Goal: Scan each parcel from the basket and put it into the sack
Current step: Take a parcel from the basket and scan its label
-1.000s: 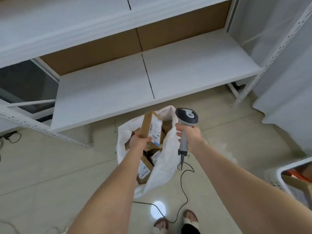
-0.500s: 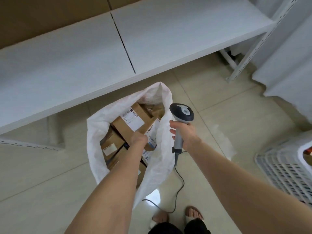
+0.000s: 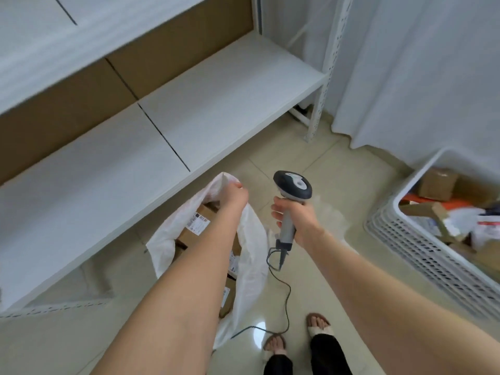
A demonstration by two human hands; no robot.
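On the tiled floor (image 3: 351, 185) by white shelving (image 3: 216, 104) stands a sack (image 3: 251, 253) of cardboard parcels (image 3: 194, 228). The left hand (image 3: 234, 197) pinches its rim; the right hand (image 3: 297, 217) grips the scanner (image 3: 293, 184). The basket (image 3: 422, 247) holds more parcels.

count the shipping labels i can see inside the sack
3 shipping labels: one on the top box, one against the sack's wall, one lowest. The left arm may hide more.
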